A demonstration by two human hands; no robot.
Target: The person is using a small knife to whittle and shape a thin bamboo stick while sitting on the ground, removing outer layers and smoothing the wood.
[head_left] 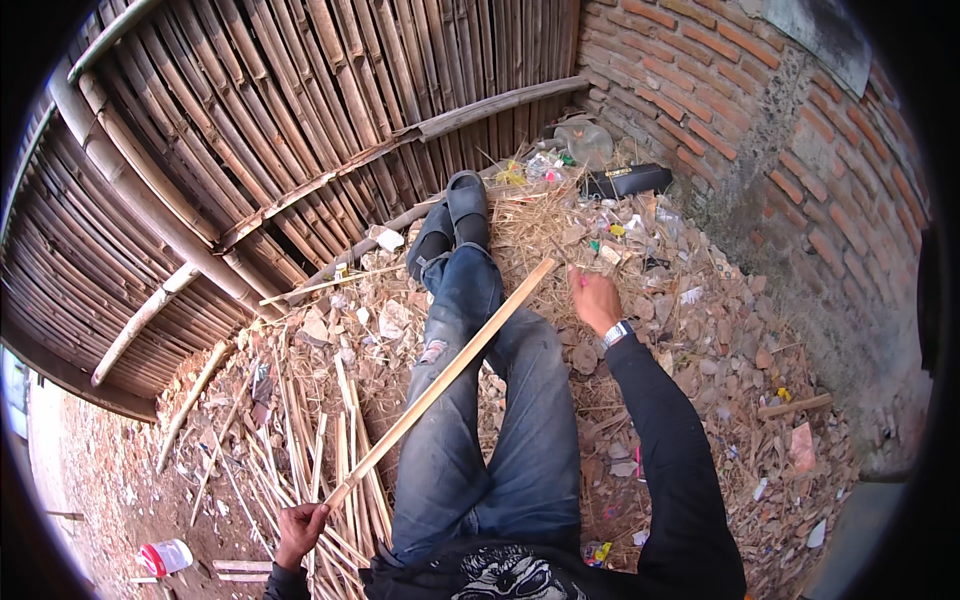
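Observation:
My left hand (300,532) is closed on the near end of a long, pale, flat bamboo strip (440,383). The strip slants up to the right across my legs in blue jeans (530,430), its far end free. Just right of that end is my right hand (597,301), its fingers curled together. A thin dark shape seems to reach from those fingers toward the strip, too small to name. Left of my legs, many split bamboo strips (345,450) lie in a loose pile on the ground.
A bamboo-slat wall (330,95) rises ahead and left, a brick wall (740,120) on the right. Stones and litter cover the ground. A black case (627,181) lies by the corner. At lower left is a red and white tub (166,557). My crossed feet wear dark slippers (467,195).

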